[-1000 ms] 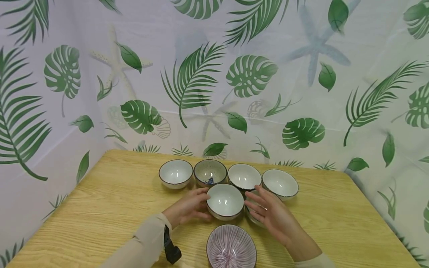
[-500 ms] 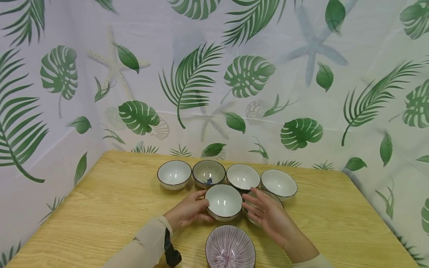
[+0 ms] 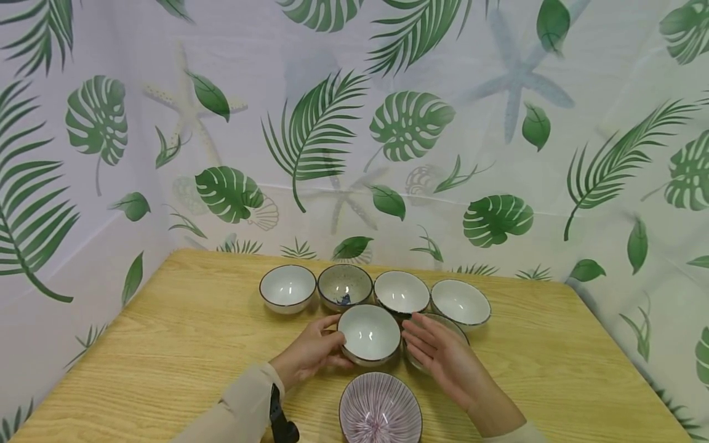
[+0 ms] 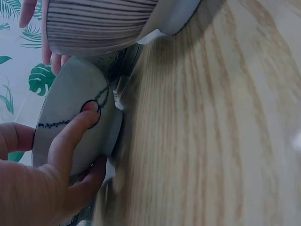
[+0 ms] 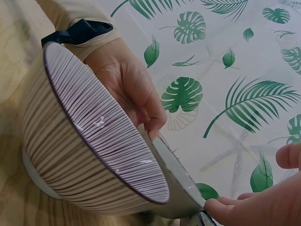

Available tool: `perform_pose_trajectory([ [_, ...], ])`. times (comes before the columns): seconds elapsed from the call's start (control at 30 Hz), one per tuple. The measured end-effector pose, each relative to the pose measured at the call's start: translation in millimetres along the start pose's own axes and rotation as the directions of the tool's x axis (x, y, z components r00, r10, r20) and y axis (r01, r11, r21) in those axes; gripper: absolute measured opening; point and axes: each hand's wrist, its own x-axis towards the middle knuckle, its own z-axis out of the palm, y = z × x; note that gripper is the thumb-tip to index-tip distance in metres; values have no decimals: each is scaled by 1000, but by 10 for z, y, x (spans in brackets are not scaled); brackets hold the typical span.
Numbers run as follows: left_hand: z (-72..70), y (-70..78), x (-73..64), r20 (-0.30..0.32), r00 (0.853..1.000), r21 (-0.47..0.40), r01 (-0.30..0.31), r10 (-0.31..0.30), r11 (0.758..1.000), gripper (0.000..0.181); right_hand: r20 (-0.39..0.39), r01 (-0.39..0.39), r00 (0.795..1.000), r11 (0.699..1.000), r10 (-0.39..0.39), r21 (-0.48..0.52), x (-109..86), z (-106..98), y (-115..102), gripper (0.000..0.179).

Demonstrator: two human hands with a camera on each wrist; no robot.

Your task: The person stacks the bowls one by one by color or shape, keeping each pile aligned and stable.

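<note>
A white bowl with a dark rim [image 3: 368, 335] stands upright between both hands. My left hand [image 3: 310, 351] holds its left side, with the fingers curled about the wall. The left wrist view shows that hand [image 4: 35, 186] on the outside of the bowl [image 4: 61, 103], which bears a dark blue pattern. Straight fingers of my right hand [image 3: 443, 360] are at the bowl's right side; whether they touch it is hard to tell. Behind the right hand a greyish bowl [image 3: 455, 326] is partly hidden. Nearer to me stands a purple striped bowl [image 3: 380, 409], large in the right wrist view [image 5: 84, 155].
Along the back of the wooden table [image 3: 194, 326] runs a row of bowls: a white one [image 3: 288, 288], a speckled grey-brown one [image 3: 346, 283], and two more white ones [image 3: 401, 292] [image 3: 461, 301]. A leaf-patterned cloth [image 3: 343, 154] hangs behind the table.
My left hand has closed in on the bowl's left side. The right hand's fingers have drawn together at the other side. The bowls have hardly moved; the head view has shifted slightly.
</note>
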Motion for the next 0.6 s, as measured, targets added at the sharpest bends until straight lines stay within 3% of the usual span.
perform_pose_trajectory([
  [0.37, -13, 27, -57, 11, 999, -43, -35, 35, 998, 71, 22, -2, 1000, 1000, 2, 15, -5, 29, 44, 58],
  [0.6, -25, 45, -85, 31, 998, -47, -54, 55, 997, 71, -10, -1, 1000, 1000, 0, -27, -16, 48, 64, 55],
])
